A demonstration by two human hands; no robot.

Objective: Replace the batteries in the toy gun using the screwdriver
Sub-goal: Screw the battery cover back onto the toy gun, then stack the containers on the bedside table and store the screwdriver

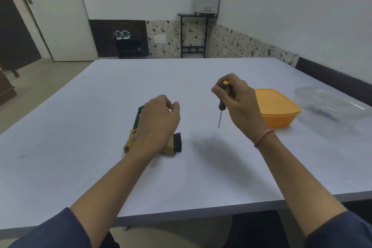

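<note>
Head view: toy gun (131, 139) beneath left hand (159, 120)

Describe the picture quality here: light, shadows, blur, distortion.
Head view: soft, even light with no glare; the right hand holding the screwdriver casts a diffuse shadow on the table; the wide lens bends the table's near edge; the clear container at far right looks smeared, while the toy gun is fairly sharp.

Both my bare forearms stretched forward, hands apart
My left hand (159, 120) hangs palm down, fingers loosely curled, holding nothing; my right hand (239, 100) is raised, fingers wrapped round the screwdriver (222, 105) handle, its tip pointing down
</note>
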